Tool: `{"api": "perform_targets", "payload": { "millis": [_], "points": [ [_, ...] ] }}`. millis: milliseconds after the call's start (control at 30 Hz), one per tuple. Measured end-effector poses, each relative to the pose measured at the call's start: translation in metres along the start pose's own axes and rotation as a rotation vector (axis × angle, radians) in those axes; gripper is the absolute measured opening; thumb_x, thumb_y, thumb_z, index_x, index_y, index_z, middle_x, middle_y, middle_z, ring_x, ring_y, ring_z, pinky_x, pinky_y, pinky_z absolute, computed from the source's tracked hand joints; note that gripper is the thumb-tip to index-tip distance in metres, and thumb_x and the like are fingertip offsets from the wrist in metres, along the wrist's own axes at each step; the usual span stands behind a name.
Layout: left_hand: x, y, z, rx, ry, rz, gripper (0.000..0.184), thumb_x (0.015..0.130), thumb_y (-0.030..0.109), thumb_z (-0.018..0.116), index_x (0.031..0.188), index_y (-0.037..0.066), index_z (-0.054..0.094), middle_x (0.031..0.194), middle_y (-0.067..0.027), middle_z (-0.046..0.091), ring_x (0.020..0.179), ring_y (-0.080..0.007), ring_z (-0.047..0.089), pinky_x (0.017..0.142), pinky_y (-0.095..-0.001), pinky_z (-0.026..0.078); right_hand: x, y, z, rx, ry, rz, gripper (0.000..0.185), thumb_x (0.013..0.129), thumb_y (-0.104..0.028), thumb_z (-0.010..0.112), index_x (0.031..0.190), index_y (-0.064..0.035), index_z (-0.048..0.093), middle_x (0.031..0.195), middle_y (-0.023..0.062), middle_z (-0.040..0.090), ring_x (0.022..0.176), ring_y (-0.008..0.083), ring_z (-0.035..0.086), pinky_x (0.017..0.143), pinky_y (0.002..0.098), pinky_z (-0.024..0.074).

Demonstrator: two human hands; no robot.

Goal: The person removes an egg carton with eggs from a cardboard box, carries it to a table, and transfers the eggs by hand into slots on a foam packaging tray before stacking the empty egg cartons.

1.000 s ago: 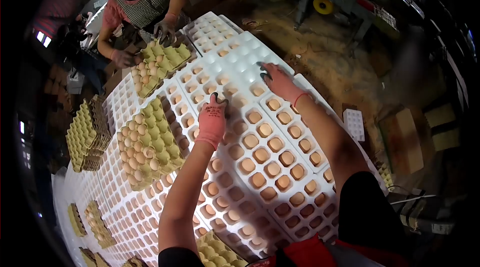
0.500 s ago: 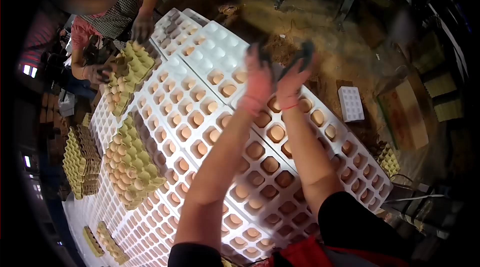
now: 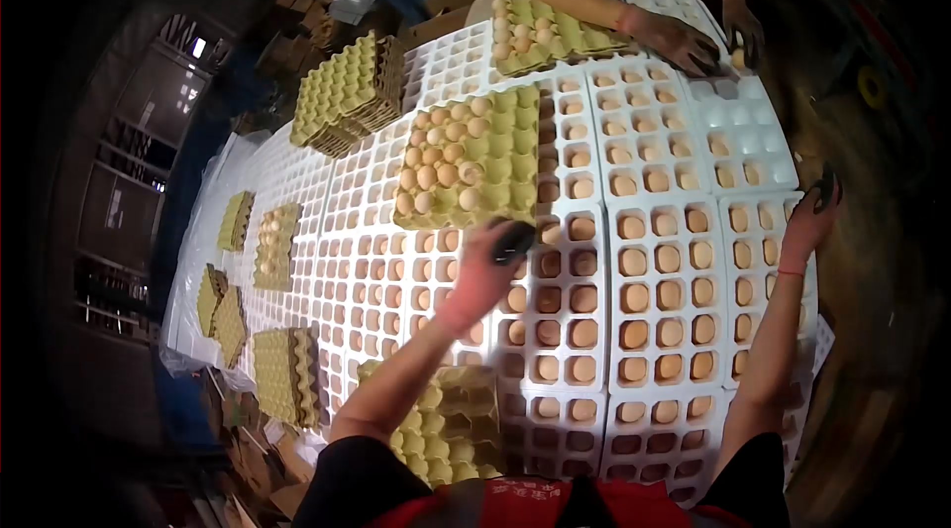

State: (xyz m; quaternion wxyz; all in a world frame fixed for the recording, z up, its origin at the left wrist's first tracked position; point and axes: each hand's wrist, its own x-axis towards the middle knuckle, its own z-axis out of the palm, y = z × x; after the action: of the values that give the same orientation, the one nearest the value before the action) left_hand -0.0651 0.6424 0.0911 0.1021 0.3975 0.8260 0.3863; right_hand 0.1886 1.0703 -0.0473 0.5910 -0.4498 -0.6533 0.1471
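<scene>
My left hand (image 3: 487,265), in a pink glove with dark fingertips, is just below the lower edge of a yellow-green pulp tray (image 3: 510,147) partly filled with brown eggs (image 3: 448,174). Its fingers are blurred, so a grip cannot be made out. At the right edge of the white foam trays (image 3: 607,305), my right hand (image 3: 814,216) has its fingers apart and holds nothing visible. Brown eggs sit in most of the foam pockets near both hands. A foam tray (image 3: 758,127) above my right hand has bare pockets in its upper part.
Across the table, a co-worker's gloved hands (image 3: 684,43) are over the foam trays, one at an egg (image 3: 738,57), beside another pulp tray (image 3: 565,33). Stacked pulp trays (image 3: 342,97) stand at the upper left, another stack (image 3: 282,374) at the lower left. One pulp tray (image 3: 451,429) lies near my body.
The view has swung left. My hands, close together half a second ago, are now wide apart, the left one near the pulp tray with eggs, the right one at the foam edge.
</scene>
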Motion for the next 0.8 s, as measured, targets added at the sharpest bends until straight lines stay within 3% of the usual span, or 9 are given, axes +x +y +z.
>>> {"api": "perform_targets", "payload": {
  "millis": [133,200,333,433,533,600,667,733,800],
  "points": [
    [0.001,-0.065,-0.105,0.601,0.300,0.135,0.030,0.082,-0.001,0.059,0.110,0.004,0.066,0.109,-0.0170,0.064,0.098,-0.0372,0.060,0.084,-0.0446,0.050,-0.061,-0.191,0.037,0.330,-0.431,-0.125,0.032,0.094,-0.008,0.057,0.125,-0.0027,0.058,0.120,0.0164,0.063,0.111,0.0283,0.062,0.096,0.0364,0.0484],
    [0.027,-0.124,-0.105,0.846,0.145,0.243,0.037,0.082,0.000,0.059,0.118,0.003,0.062,0.117,-0.0177,0.060,0.106,-0.0380,0.057,0.088,-0.0451,0.049,-0.121,-0.292,0.075,0.676,-0.815,-0.182,0.034,0.090,-0.008,0.064,0.124,-0.0057,0.058,0.118,0.0153,0.065,0.109,0.0250,0.064,0.093,0.0344,0.0498],
    [0.045,-0.158,-0.116,0.857,-0.109,0.173,0.045,0.077,0.003,0.067,0.121,0.004,0.055,0.117,-0.0170,0.059,0.109,-0.0372,0.056,0.092,-0.0436,0.049,-0.235,-0.387,0.140,-0.026,-1.199,-0.788,0.047,0.080,-0.026,0.073,0.122,-0.0106,0.059,0.116,0.0163,0.057,0.104,0.0313,0.062,0.086,0.0415,0.0506],
    [0.043,-0.148,-0.139,0.563,-0.003,0.011,0.045,0.076,0.006,0.072,0.117,0.005,0.055,0.114,-0.0172,0.059,0.103,-0.0369,0.058,0.089,-0.0413,0.050,-0.254,-0.395,0.160,-0.172,-1.192,-0.827,0.040,0.081,-0.021,0.072,0.117,-0.0092,0.060,0.114,0.0127,0.059,0.101,0.0276,0.063,0.079,0.0384,0.0519],
    [0.045,-0.178,-0.141,-0.949,0.298,-0.377,0.036,0.086,0.011,0.071,0.119,0.007,0.057,0.108,-0.0045,0.059,0.093,-0.0206,0.062,0.078,-0.0345,0.052,-0.243,-0.383,0.163,0.168,-1.162,-0.526,0.031,0.084,-0.018,0.069,0.112,-0.0058,0.061,0.104,0.0121,0.064,0.092,0.0253,0.065,0.073,0.0351,0.0517],
    [0.056,-0.189,-0.134,-0.340,0.124,0.092,0.027,0.094,0.021,0.063,0.117,0.008,0.059,0.110,-0.0011,0.058,0.098,-0.0126,0.060,0.073,-0.0286,0.052,-0.224,-0.386,0.168,0.470,-1.167,-0.036,0.027,0.087,-0.016,0.067,0.109,-0.0031,0.062,0.096,0.0134,0.067,0.086,0.0255,0.066,0.072,0.0338,0.0515],
    [0.082,-0.162,-0.125,-0.488,-0.028,-0.372,0.030,0.090,0.023,0.067,0.116,0.008,0.062,0.112,-0.0055,0.060,0.096,-0.0167,0.063,0.074,-0.0316,0.053,-0.203,-0.374,0.219,0.686,-1.235,0.333,0.035,0.088,-0.022,0.067,0.114,0.0003,0.062,0.095,0.0187,0.069,0.093,0.0311,0.068,0.082,0.0368,0.0526],
    [0.090,-0.161,-0.111,0.445,0.004,0.090,0.030,0.084,0.012,0.062,0.113,0.007,0.062,0.112,-0.0180,0.062,0.101,-0.0340,0.064,0.082,-0.0416,0.052,-0.190,-0.405,0.224,0.180,-0.958,-0.157,0.028,0.089,-0.018,0.059,0.114,-0.0049,0.062,0.114,0.0186,0.066,0.100,0.0323,0.067,0.084,0.0405,0.0537],
    [0.101,-0.170,-0.107,0.600,-0.045,0.151,0.039,0.083,0.014,0.063,0.121,0.009,0.059,0.113,-0.0161,0.062,0.097,-0.0374,0.063,0.079,-0.0454,0.051,-0.194,-0.397,0.260,-0.065,-1.085,-0.551,0.026,0.091,-0.013,0.053,0.113,-0.0065,0.064,0.119,0.0185,0.064,0.101,0.0312,0.067,0.084,0.0395,0.0542]
  ]
}}
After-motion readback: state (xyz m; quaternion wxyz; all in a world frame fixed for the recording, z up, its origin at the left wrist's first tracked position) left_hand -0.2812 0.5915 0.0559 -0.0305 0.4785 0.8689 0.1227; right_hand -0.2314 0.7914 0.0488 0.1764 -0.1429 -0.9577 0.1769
